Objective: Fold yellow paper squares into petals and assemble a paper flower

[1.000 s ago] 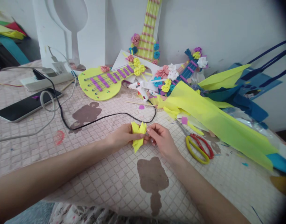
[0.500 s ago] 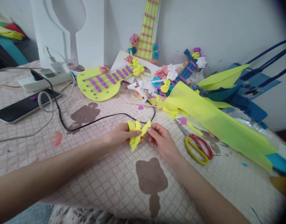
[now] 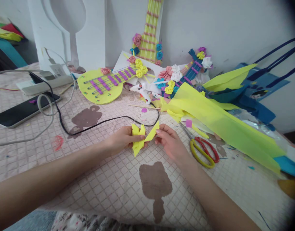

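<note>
Folded yellow crepe paper point(image 3: 138, 144) is pinched between the thumb and fingers of my left hand point(image 3: 123, 138), its pointed ends sticking up and down. My right hand point(image 3: 170, 140) grips a yellow paper strip point(image 3: 152, 131) by its right side. The strip slants up to the right, and its lower end comes close to my left thumb; I cannot tell whether it is joined to the folded piece. Both hands are just above the quilted tablecloth point(image 3: 108, 179). To the right of my right hand lie scissors point(image 3: 202, 152) with one yellow and one red handle.
A white glue gun point(image 3: 141, 91) lies behind my hands, its black cord point(image 3: 106, 121) curving across the cloth. Yellow paper sheets point(image 3: 224, 125) cover the right side. A yellow paper guitar point(image 3: 101, 86) lies behind; a phone point(image 3: 24, 109) and a power strip point(image 3: 45, 84) are left.
My right hand has moved slightly right, drawing the yellow strip outward from the folded paper, with a wider gap between them. My left hand keeps its hold.
</note>
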`<state>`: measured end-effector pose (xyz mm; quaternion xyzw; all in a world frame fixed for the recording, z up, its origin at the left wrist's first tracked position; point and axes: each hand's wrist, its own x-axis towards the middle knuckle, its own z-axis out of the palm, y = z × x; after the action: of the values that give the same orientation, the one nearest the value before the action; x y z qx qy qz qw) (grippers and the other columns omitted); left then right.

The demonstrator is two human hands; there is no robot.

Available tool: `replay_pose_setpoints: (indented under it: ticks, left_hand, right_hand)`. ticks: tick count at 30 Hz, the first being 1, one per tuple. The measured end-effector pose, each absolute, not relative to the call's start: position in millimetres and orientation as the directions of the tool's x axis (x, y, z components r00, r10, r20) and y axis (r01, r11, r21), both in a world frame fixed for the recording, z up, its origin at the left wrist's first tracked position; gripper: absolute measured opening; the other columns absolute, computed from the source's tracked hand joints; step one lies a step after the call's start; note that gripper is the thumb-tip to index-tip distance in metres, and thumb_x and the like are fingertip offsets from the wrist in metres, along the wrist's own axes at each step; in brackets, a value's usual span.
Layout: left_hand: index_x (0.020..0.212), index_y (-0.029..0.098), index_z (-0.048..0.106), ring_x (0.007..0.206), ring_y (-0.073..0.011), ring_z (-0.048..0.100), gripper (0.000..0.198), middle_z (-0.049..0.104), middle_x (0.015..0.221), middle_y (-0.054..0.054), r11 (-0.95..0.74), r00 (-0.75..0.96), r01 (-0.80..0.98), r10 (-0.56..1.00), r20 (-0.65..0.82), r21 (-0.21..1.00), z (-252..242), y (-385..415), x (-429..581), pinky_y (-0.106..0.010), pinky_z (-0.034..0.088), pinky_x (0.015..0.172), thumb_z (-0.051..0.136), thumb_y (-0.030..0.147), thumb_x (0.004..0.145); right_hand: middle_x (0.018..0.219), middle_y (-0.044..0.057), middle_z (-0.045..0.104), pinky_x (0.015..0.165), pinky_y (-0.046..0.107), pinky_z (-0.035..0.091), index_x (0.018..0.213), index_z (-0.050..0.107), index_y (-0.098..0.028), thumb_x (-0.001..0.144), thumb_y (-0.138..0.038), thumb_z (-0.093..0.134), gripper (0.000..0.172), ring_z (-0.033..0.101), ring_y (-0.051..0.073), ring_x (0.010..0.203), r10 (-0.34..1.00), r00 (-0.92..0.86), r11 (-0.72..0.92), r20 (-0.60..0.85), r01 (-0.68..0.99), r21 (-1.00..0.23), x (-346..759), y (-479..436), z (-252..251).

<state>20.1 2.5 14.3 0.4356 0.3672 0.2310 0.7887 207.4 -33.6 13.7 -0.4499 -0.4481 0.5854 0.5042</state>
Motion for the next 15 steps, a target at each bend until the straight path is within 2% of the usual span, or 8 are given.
replay_pose_setpoints:
  ticks: [6,10,15]
  left_hand:
    - [0.081,0.013,0.063,0.067,-0.0168,0.066,0.022,0.071,0.076,-0.006,0.331,0.558,0.136,0.753,-0.348,0.934,11.4,-0.6,20.5,-0.02,0.043,0.052,0.071,0.029,0.069]
    - [0.076,0.012,0.062,0.06,-0.0148,0.062,0.021,0.068,0.069,-0.004,0.235,0.518,0.219,0.794,-0.317,0.947,10.4,-0.6,20.0,-0.02,0.041,0.05,0.071,0.029,0.065]
    - [0.073,0.012,0.062,0.055,-0.01,0.055,0.025,0.063,0.065,-0.002,0.223,0.528,0.162,0.804,-0.275,0.961,13.2,2.7,19.6,-0.019,0.037,0.049,0.063,0.037,0.076]
  right_hand:
    - [0.077,-0.001,0.06,0.072,0.029,0.043,0.08,0.063,-0.021,0.079,-0.032,0.065,0.011,0.054,0.013,0.073,0.986,-0.163,-0.037,-0.032,-0.029,-0.999,197.6,-40.2,11.8]
    - [0.073,-0.001,0.059,0.067,0.028,0.042,0.076,0.063,-0.019,0.078,-0.031,0.065,0.013,0.052,0.012,0.068,0.993,-0.113,-0.029,-0.034,0.05,-0.998,196.5,-41.2,13.2]
    - [0.066,-0.003,0.055,0.06,0.025,0.038,0.071,0.059,-0.019,0.078,-0.033,0.065,0.016,0.048,0.01,0.062,0.997,-0.062,-0.054,-0.055,0.016,-0.998,200.6,-37.9,11.3]
